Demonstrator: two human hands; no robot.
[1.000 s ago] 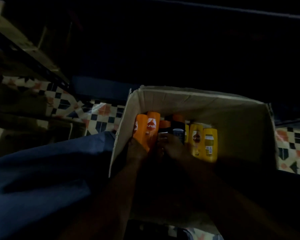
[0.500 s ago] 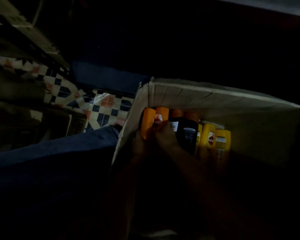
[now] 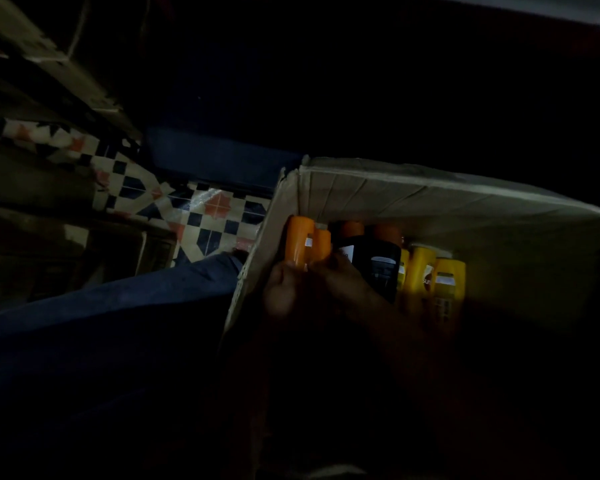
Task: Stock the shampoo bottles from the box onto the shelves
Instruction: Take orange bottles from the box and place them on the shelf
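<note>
An open cardboard box (image 3: 430,199) stands on the floor in dim light. Inside, against its far wall, stand shampoo bottles: two orange ones (image 3: 300,242) at the left, black ones with orange caps (image 3: 378,268) in the middle, yellow ones (image 3: 437,285) to the right. My left hand (image 3: 281,289) grips the base of the leftmost orange bottle. My right hand (image 3: 340,275) is closed around the second orange bottle beside it. Both forearms vanish into shadow below.
My blue trouser leg (image 3: 118,323) lies left of the box. Patterned floor tiles (image 3: 215,216) show beyond it. Dim shelf edges (image 3: 66,74) run along the upper left. The right part of the box and everything behind it are dark.
The view has shifted so the box sits further right and closer. Both hands moved from the middle bottles to the two orange ones at the left and closed on them.
</note>
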